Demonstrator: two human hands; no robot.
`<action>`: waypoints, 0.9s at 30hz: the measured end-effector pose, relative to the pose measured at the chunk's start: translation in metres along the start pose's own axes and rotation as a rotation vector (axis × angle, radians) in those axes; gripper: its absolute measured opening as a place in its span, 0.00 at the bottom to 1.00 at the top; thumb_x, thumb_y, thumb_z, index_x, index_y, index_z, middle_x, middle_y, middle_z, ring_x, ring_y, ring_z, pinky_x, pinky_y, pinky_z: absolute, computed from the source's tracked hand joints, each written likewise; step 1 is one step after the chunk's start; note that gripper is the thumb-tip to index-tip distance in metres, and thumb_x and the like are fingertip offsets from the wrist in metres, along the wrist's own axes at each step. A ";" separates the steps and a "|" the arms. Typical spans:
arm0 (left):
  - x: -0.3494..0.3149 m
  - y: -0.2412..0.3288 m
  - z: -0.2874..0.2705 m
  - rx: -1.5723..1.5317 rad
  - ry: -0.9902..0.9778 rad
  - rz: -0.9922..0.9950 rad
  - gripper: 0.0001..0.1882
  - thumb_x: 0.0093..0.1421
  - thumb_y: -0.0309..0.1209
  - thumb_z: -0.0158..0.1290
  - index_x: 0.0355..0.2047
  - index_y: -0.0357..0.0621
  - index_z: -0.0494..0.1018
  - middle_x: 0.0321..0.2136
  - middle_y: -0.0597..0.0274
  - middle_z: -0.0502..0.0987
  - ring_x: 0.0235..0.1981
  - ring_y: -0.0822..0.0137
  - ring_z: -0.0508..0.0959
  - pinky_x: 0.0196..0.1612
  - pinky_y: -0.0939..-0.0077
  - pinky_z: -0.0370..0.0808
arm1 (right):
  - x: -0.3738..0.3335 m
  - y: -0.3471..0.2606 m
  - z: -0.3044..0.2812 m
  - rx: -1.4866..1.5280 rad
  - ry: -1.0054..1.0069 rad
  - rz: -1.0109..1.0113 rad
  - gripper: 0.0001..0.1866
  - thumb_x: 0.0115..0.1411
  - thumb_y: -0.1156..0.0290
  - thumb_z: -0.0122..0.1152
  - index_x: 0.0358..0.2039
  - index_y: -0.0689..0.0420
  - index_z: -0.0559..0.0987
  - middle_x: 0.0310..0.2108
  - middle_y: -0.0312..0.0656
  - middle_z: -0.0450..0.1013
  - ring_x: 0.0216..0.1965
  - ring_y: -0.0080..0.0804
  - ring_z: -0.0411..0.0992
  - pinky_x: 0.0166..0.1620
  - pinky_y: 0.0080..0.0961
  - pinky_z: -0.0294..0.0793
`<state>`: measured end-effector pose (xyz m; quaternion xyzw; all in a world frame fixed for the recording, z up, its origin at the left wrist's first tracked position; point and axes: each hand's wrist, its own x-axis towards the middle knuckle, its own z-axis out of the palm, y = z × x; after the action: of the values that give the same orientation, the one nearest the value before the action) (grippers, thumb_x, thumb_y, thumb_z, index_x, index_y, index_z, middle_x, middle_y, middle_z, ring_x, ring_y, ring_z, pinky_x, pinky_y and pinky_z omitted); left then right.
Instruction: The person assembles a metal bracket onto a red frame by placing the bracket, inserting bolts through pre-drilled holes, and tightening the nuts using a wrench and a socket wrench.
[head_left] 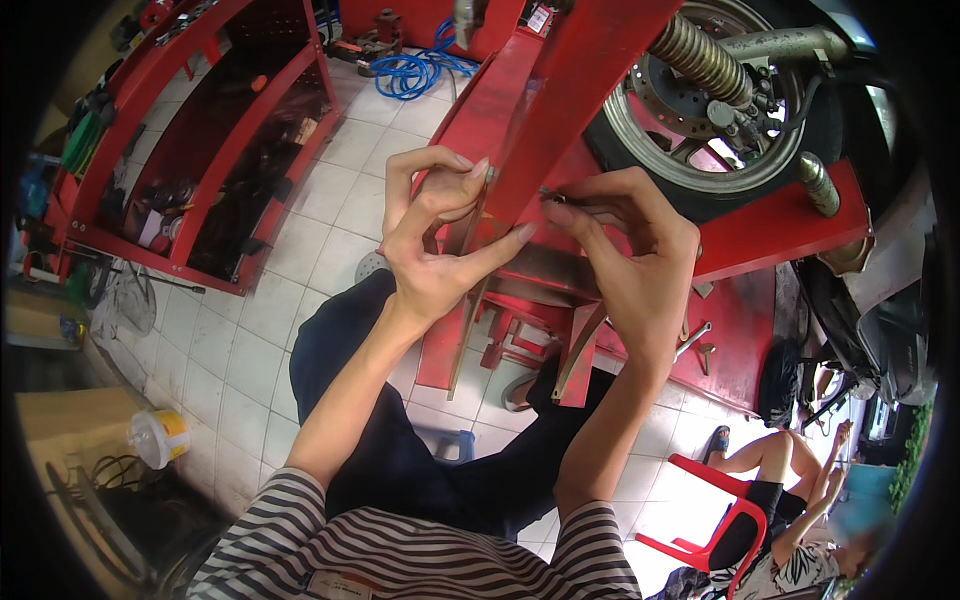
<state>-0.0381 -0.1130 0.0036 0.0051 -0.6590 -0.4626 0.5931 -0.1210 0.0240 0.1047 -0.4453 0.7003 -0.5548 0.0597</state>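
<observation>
A slanting red metal post [575, 95] stands between my two hands. My left hand [430, 230] is at its left side, with the thumb stretched across the post's lower front. Its bent fingertips close on a small spot at the post's edge; what they hold there is too small to name. On the right side, my right hand [640, 250] pinches a small dark metal piece [557, 199] between thumb and fingers, close to the post. Below the hands is a red metal frame [540, 270] with flat strips hanging down.
A motorcycle wheel [625, 135] with a spring stands at upper right, above a red arm [765, 225]. A wrench [693, 340] lies on a red plate. A red tool rack [215, 165], blue hose [405, 78] and bucket [172, 436] are leftward. Another person [775, 465] sits on a red chair [740, 520].
</observation>
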 end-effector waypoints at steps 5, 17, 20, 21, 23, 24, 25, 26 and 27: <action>-0.002 0.003 0.004 -0.049 0.022 -0.026 0.26 0.41 0.18 0.69 0.43 0.32 0.74 0.47 0.54 0.65 0.42 0.66 0.78 0.43 0.75 0.83 | -0.002 0.004 0.011 0.108 0.142 -0.049 0.07 0.53 0.88 0.60 0.33 0.68 0.78 0.31 0.42 0.79 0.37 0.29 0.80 0.41 0.20 0.76; -0.002 0.007 0.003 0.058 0.059 0.012 0.25 0.41 0.16 0.65 0.43 0.33 0.75 0.45 0.54 0.65 0.40 0.65 0.78 0.39 0.77 0.83 | 0.001 0.026 0.027 0.092 0.213 -0.224 0.09 0.48 0.89 0.64 0.31 0.67 0.80 0.30 0.42 0.79 0.32 0.25 0.77 0.38 0.19 0.76; -0.003 0.005 0.005 0.031 0.071 0.004 0.25 0.41 0.16 0.65 0.44 0.33 0.75 0.45 0.54 0.65 0.40 0.65 0.78 0.39 0.77 0.83 | 0.002 0.027 0.020 -0.004 0.179 -0.319 0.10 0.47 0.89 0.64 0.32 0.67 0.81 0.29 0.42 0.79 0.32 0.27 0.78 0.37 0.20 0.76; -0.004 0.006 0.005 0.033 0.072 -0.001 0.25 0.41 0.16 0.65 0.44 0.33 0.75 0.45 0.55 0.65 0.40 0.65 0.78 0.39 0.77 0.83 | 0.002 0.028 0.018 -0.004 0.176 -0.338 0.10 0.47 0.89 0.63 0.33 0.67 0.81 0.28 0.43 0.79 0.32 0.27 0.78 0.37 0.21 0.76; -0.004 0.008 0.007 0.038 0.075 -0.012 0.26 0.42 0.16 0.65 0.44 0.33 0.75 0.45 0.55 0.65 0.40 0.66 0.78 0.39 0.77 0.83 | 0.002 0.030 0.019 0.016 0.185 -0.336 0.11 0.48 0.90 0.63 0.33 0.67 0.81 0.28 0.43 0.79 0.32 0.28 0.78 0.37 0.21 0.76; -0.005 0.008 0.007 0.034 0.077 -0.021 0.26 0.42 0.16 0.65 0.45 0.33 0.75 0.45 0.55 0.65 0.40 0.66 0.78 0.39 0.77 0.83 | 0.002 0.032 0.020 0.034 0.197 -0.317 0.11 0.48 0.90 0.63 0.33 0.67 0.81 0.29 0.43 0.79 0.32 0.27 0.78 0.37 0.21 0.76; -0.005 0.008 0.007 0.031 0.080 -0.030 0.26 0.42 0.16 0.65 0.45 0.33 0.75 0.45 0.55 0.65 0.40 0.66 0.78 0.40 0.77 0.83 | 0.001 0.032 0.022 0.053 0.209 -0.298 0.11 0.48 0.90 0.62 0.33 0.67 0.81 0.29 0.43 0.79 0.32 0.27 0.78 0.37 0.21 0.76; -0.006 0.008 0.008 0.028 0.082 -0.039 0.26 0.42 0.16 0.65 0.45 0.33 0.75 0.45 0.56 0.65 0.40 0.66 0.78 0.40 0.77 0.83 | 0.001 0.031 0.022 0.071 0.210 -0.273 0.10 0.48 0.90 0.62 0.33 0.67 0.81 0.29 0.43 0.79 0.32 0.27 0.78 0.37 0.21 0.76; -0.006 0.008 0.008 0.031 0.082 -0.041 0.26 0.43 0.16 0.65 0.45 0.33 0.75 0.45 0.56 0.65 0.40 0.66 0.78 0.40 0.77 0.83 | 0.001 0.029 0.023 0.090 0.210 -0.250 0.10 0.48 0.90 0.62 0.32 0.67 0.81 0.29 0.43 0.79 0.32 0.27 0.78 0.37 0.21 0.76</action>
<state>-0.0378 -0.1003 0.0052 0.0468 -0.6409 -0.4640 0.6097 -0.1243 0.0066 0.0720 -0.4651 0.6163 -0.6323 -0.0635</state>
